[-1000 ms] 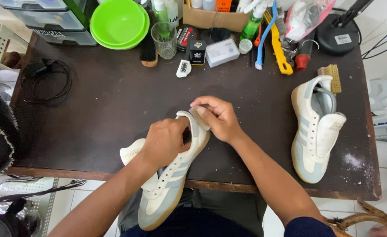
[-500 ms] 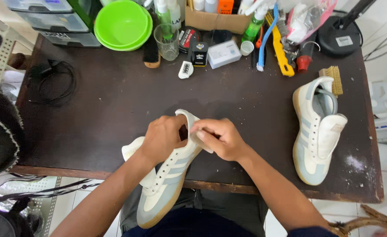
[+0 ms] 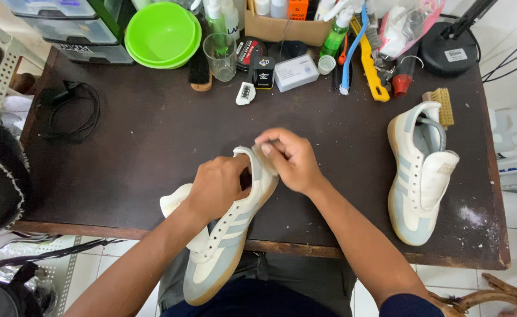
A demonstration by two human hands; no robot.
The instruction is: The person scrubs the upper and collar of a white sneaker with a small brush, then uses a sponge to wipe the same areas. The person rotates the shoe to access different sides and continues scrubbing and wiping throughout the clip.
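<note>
Clearly two hands (image 3: pixel 220 188) (image 3: pixel 291 158), two sneakers (image 3: pixel 229 246) (image 3: pixel 420 173), one table (image 3: pixel 141 147)

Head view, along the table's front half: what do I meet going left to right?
Black cable → left hand on the held sneaker → right hand at its heel → second sneaker lying near the table's right edge.
</note>
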